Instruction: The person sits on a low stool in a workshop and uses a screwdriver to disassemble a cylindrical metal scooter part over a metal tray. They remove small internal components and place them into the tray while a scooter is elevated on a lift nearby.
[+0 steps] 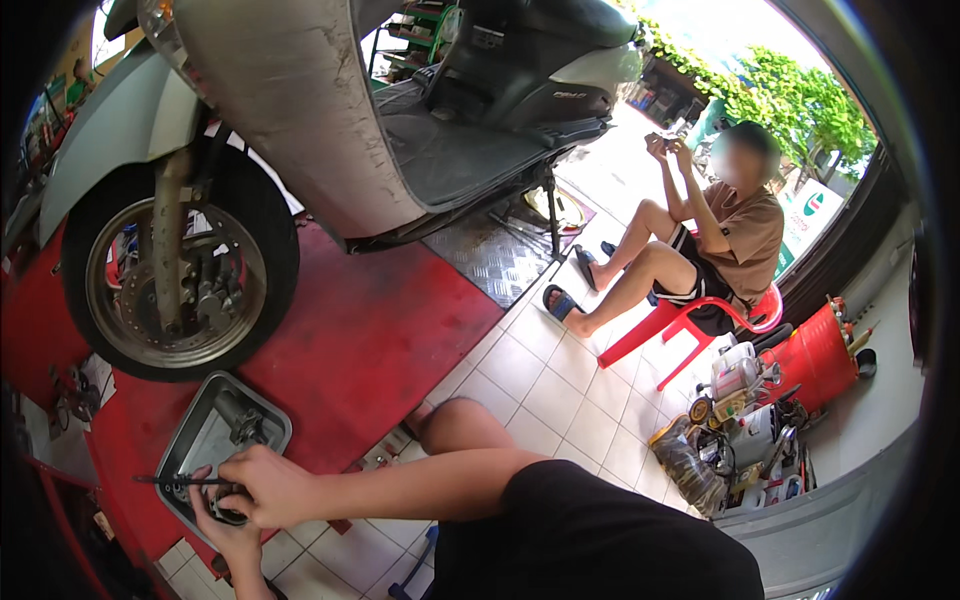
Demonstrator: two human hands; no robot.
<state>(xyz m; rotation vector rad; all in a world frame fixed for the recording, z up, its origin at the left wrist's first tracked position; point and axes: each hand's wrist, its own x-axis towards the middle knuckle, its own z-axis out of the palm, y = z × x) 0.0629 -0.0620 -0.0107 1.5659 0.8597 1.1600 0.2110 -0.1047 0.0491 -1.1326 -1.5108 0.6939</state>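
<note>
Black sleeve (545, 515) nearest; I see right hand (272, 488) gripping dark rod (165, 479), left hand's (235, 543) hold unclear; I'd steady both over grey tray (200, 440)

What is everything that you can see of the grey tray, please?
The grey tray looks like metal or plastic, shallow and roughly rectangular, with rounded corners and a raised rim. It lies open side up on the red platform, near the front wheel. A dark, partly cylindrical part rests inside. The left hand and right hand partly hide its near end; any contact is unclear.
</note>
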